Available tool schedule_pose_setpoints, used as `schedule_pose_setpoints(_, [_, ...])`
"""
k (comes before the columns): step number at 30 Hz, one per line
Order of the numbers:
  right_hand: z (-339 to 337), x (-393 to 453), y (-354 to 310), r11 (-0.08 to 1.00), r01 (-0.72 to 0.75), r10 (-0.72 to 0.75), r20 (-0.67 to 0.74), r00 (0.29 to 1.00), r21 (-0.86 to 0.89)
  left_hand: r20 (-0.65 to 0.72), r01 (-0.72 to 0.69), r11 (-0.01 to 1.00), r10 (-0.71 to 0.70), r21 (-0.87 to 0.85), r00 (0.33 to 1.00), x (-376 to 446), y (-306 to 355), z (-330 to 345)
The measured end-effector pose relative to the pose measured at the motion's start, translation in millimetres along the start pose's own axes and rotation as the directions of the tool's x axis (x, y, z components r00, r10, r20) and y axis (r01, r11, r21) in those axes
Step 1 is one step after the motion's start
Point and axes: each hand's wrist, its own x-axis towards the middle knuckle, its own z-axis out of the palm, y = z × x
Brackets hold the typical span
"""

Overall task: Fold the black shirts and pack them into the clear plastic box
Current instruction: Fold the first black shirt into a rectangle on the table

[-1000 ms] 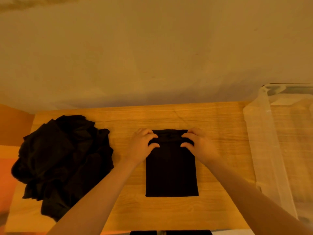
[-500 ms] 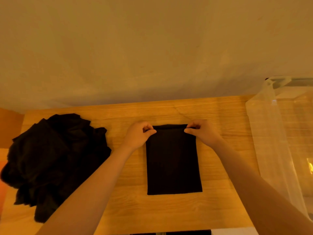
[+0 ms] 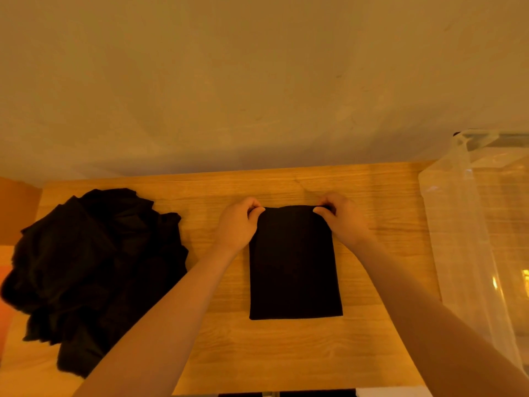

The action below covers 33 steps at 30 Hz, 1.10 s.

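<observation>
A black shirt (image 3: 293, 267), folded into a narrow rectangle, lies flat in the middle of the wooden table (image 3: 286, 353). My left hand (image 3: 239, 222) pinches its far left corner and my right hand (image 3: 342, 217) pinches its far right corner. A loose heap of black shirts (image 3: 94, 270) sits on the table's left side. The clear plastic box (image 3: 469, 253) stands at the right edge of the table, and I see nothing black inside it.
A plain pale wall (image 3: 257, 81) rises directly behind the table's far edge. Bare wood shows between the heap and the folded shirt, and between the shirt and the box. A dark strip runs along the table's near edge.
My hands moved from resting on the shirt's far edge to pinching its two far corners. The far edge now looks straighter and flatter.
</observation>
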Motion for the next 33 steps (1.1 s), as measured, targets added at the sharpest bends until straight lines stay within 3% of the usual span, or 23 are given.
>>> schedule_pose_setpoints(3, [-1, -6, 0, 0.985, 0.15, -0.155, -0.062, 0.986, -0.082, -0.081, -0.12, 0.991, 0.124, 0.052, 0.989, -6, 3, 1])
schedule_pose_setpoints(5, [-3, -10, -1, 0.982, 0.174, -0.179, -0.055, 0.982, -0.08, -0.09, -0.143, 0.989, 0.145, 0.032, 0.985, -11, 4, 1])
schedule_pose_setpoints(9, [-2, -20, 1, 0.991, -0.069, 0.07, -0.01, 0.997, 0.115, -0.102, 0.09, 0.988, -0.102, -0.124, 0.989, -20, 0, 5])
schedule_pose_setpoints(13, [2, -22, 8, 0.931, -0.246, 0.27, -0.054, 0.961, 0.271, -0.076, 0.294, 0.931, -0.316, -0.214, 0.946, -22, -3, 6])
schedule_pose_setpoints(19, [2, -21, 2, 0.932, -0.177, 0.219, -0.102, 0.97, 0.316, -0.043, 0.285, 0.901, -0.315, -0.328, 0.948, -17, 13, 5])
schedule_pose_setpoints(21, [4, -21, 0, 0.916, -0.169, 0.216, -0.09, 0.972, 0.364, -0.03, 0.31, 0.835, -0.362, -0.455, 0.932, -16, 15, 6])
schedule_pose_setpoints(24, [7, -17, 2, 0.87, -0.199, 0.266, -0.09, 0.96, 0.451, 0.055, 0.356, 0.653, -0.434, -0.668, 0.899, -17, 17, 7])
schedule_pose_setpoints(27, [9, -14, 5, 0.857, -0.249, 0.313, -0.073, 0.947, 0.451, 0.126, 0.409, 0.549, -0.479, -0.729, 0.869, -16, 14, 11])
schedule_pose_setpoints(29, [10, -11, 4, 0.872, -0.252, 0.311, -0.076, 0.947, 0.42, 0.107, 0.406, 0.576, -0.481, -0.71, 0.87, -14, 15, 12])
schedule_pose_setpoints(33, [9, -7, 3, 0.917, -0.215, 0.267, -0.116, 0.957, 0.336, -0.036, 0.342, 0.728, -0.449, -0.594, 0.893, -7, 16, 14])
